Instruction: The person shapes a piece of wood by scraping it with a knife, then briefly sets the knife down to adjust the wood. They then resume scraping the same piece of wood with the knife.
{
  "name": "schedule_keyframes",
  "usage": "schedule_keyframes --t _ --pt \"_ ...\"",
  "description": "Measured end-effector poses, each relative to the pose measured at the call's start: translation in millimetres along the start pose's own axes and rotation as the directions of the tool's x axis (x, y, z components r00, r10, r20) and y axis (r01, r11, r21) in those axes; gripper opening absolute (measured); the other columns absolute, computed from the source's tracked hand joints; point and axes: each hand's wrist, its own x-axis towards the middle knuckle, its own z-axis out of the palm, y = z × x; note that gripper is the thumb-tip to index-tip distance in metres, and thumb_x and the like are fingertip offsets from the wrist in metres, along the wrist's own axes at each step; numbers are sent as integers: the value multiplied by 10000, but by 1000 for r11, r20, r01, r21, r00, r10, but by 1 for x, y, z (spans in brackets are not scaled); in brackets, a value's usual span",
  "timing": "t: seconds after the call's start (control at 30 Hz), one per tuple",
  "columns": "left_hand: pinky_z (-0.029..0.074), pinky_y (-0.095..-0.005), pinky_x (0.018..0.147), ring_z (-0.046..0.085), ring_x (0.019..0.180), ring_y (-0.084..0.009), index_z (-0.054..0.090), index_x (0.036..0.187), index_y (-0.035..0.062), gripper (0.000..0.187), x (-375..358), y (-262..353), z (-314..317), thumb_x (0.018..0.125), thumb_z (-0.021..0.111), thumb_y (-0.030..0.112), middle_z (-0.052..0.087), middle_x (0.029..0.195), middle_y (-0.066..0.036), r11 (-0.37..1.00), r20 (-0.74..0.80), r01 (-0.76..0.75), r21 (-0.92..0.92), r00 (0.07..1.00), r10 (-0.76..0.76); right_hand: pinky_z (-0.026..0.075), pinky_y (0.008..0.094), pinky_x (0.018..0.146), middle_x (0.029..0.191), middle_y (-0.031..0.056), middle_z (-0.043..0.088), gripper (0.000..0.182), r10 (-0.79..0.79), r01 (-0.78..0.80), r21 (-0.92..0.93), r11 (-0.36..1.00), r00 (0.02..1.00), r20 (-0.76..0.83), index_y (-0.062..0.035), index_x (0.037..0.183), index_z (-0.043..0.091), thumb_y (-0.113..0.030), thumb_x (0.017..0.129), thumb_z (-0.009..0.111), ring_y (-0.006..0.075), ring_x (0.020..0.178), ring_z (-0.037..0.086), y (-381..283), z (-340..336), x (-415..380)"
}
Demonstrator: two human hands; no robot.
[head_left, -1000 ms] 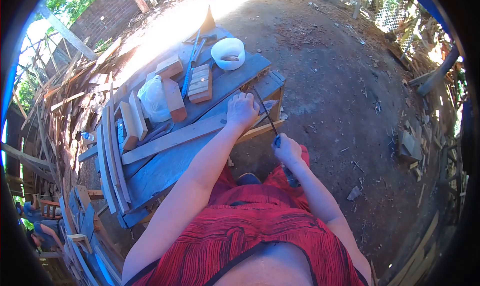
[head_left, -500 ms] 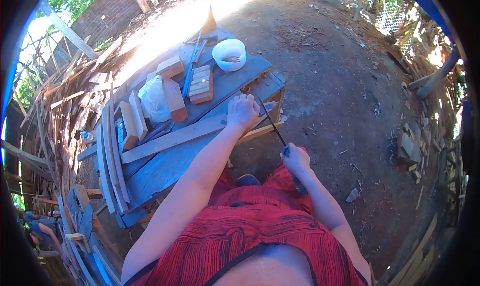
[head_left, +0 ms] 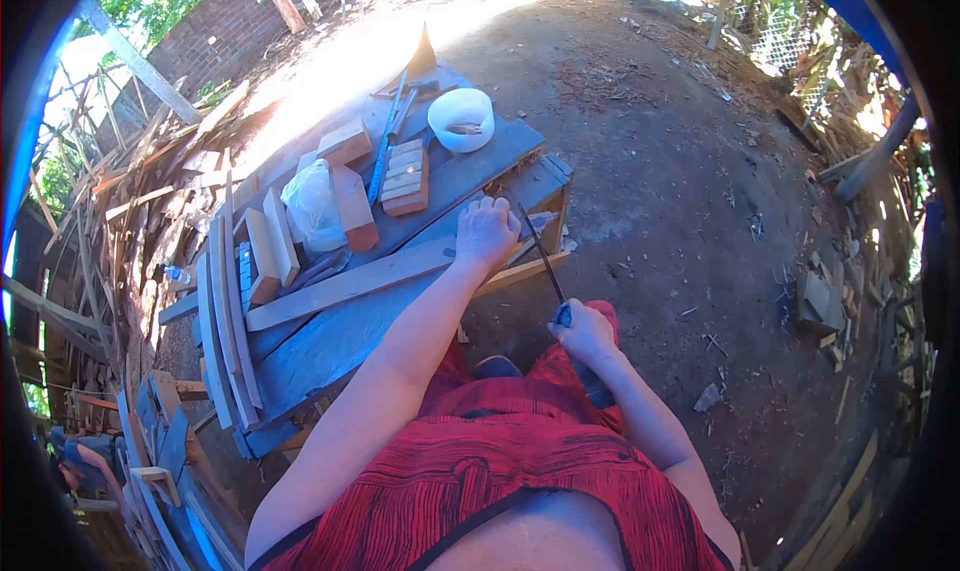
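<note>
My left hand (head_left: 487, 233) is closed over a long wooden board (head_left: 350, 285) that lies across the workbench (head_left: 325, 349). In my right hand (head_left: 585, 331) is the handle of a handsaw (head_left: 542, 253), whose thin dark blade slants up and away to the board's right end, just right of my left hand. Beyond the left hand stand a grooved wooden block (head_left: 405, 179) and a white bowl (head_left: 460, 120) with small things in it. A plastic bag (head_left: 313, 206) lies beside a reddish wood block (head_left: 354, 211).
Curved wooden strips (head_left: 226, 321) lie at the bench's left end. A blue bar (head_left: 384, 151) rests near the far side. Scrap wood (head_left: 150, 211) is piled at the left. Another person (head_left: 90, 461) is at the lower left. Wood blocks (head_left: 820, 301) sit on the ground at right.
My right hand has moved slightly down and left with the saw, drawing the blade toward me. My left hand stays on the board. The whole view has shifted a little.
</note>
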Motion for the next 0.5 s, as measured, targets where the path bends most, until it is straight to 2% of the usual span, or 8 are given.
schedule_keyframes --t 0.2,0.27,0.5 --pt "473 -464 792 602 876 -339 579 826 53 147 -1 0 -1 847 560 197 611 867 -158 1000 -44 -11 -15 999 11 495 509 776 912 217 678 388 36 -36 5 999 999 -5 -49 1004 565 -379 828 669 409 904 654 -7 -4 -4" --pt "466 -454 813 600 917 -335 604 856 54 169 -1 0 -3 853 545 212 621 894 -158 1000 9 5 -18 1000 -5 495 509 778 912 218 677 387 42 -42 0 999 999 -10 -47 1000 566 -377 827 670 408 908 653 -7 -2 -4" --pt "470 -453 809 601 914 -332 605 853 54 168 0 0 -2 852 543 210 622 893 -157 1000 10 3 -21 1000 -3 494 510 782 915 218 676 401 51 -51 12 999 999 3 -46 1003 567 -383 818 678 410 906 651 -16 -12 -10"
